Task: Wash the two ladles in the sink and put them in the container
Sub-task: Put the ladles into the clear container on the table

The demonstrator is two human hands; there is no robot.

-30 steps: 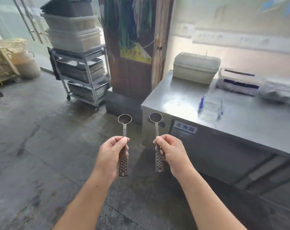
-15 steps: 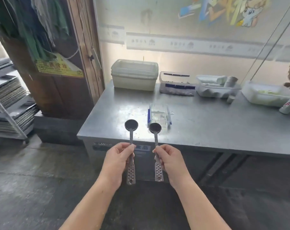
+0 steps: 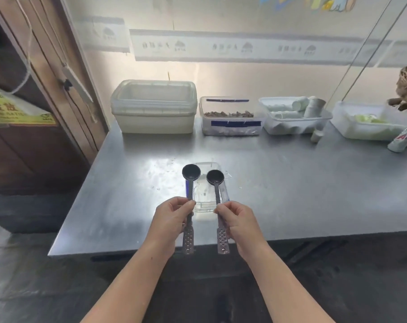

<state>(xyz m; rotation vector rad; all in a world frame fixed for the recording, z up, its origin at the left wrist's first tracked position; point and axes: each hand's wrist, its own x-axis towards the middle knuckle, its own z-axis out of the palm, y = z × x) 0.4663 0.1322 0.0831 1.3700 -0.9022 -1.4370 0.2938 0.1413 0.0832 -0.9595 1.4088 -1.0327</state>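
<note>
Two small metal ladles with round dark bowls and perforated flat handles are held upright side by side. My left hand point(image 3: 171, 221) grips the handle of the left ladle point(image 3: 191, 172). My right hand point(image 3: 238, 223) grips the handle of the right ladle point(image 3: 215, 177). Both bowls hang over a small clear plastic container point(image 3: 206, 205) with blue side strips, which stands on the steel table point(image 3: 291, 190) just beyond my hands. No sink is in view.
Along the wall at the back of the table stand stacked white tubs point(image 3: 154, 106), a clear box with brown contents point(image 3: 230, 116), a tray of white cups point(image 3: 293, 114) and another tub point(image 3: 365, 121). A can point(image 3: 402, 139) lies at the right. A wooden door frame point(image 3: 65, 73) rises at the left.
The view has swung right and closer to the steel table. Both hands, still holding the ladles, now have the bowls over the clear container instead of short of the table.
</note>
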